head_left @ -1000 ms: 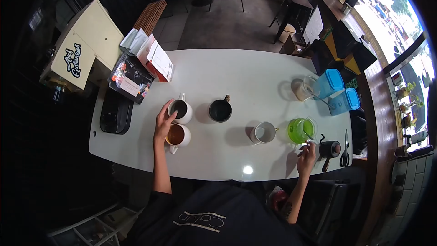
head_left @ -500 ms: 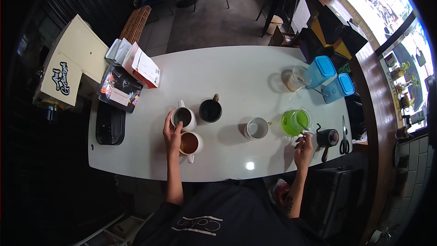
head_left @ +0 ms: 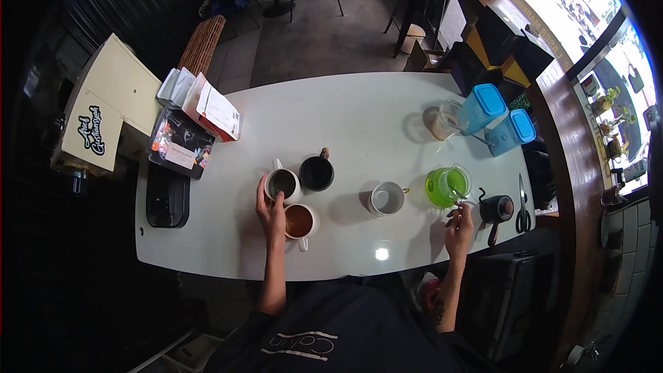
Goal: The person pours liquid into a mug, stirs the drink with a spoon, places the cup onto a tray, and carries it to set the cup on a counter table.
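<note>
My left hand point(head_left: 271, 208) is wrapped around a white mug point(head_left: 277, 181) with a dark inside, its thumb at the rim. Touching that mug on the near side is another white mug point(head_left: 301, 222) holding brown liquid. A black mug point(head_left: 316, 173) stands just to the right of the gripped one. My right hand point(head_left: 457, 222) pinches the handle of a spoon point(head_left: 458, 195), which leans inside a glass pitcher point(head_left: 442, 186) of bright green liquid. Between my hands stands a pale mug point(head_left: 387, 198) with a gold handle.
A small dark pot point(head_left: 496, 209) and scissors point(head_left: 523, 211) lie at the table's right end. Behind them stand blue-lidded containers point(head_left: 489, 100) and a glass jug point(head_left: 444, 124) with beige contents. Papers point(head_left: 213, 110) and a cream machine point(head_left: 103, 107) occupy the left.
My left hand has slid the gripped white mug slightly right, and the mug of brown liquid has shifted right with it. My right hand stays at the pitcher with the spoon. The view has shifted slightly.
</note>
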The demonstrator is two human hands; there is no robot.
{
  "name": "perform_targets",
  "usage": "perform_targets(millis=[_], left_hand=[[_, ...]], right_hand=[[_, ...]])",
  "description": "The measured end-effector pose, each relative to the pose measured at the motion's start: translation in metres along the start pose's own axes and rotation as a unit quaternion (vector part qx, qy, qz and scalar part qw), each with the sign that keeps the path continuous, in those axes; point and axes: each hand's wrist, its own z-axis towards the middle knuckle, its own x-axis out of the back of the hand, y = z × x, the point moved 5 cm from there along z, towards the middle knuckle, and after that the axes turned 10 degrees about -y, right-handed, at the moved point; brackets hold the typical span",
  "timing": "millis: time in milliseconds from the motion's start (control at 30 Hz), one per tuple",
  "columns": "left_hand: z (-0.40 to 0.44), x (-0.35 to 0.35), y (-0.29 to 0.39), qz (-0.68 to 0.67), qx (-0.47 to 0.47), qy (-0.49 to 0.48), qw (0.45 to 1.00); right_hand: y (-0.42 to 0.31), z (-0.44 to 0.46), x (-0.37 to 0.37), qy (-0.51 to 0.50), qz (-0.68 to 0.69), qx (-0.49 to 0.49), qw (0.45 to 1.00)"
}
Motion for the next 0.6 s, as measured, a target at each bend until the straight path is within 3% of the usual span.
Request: perform_targets(millis=[600], left_hand=[[-0.012,-0.022,0.004,-0.031,-0.002,0.042,0.999]], right_hand=[[-0.004,-0.002,-0.002,0.003,0.044,-0.017,0.999]])
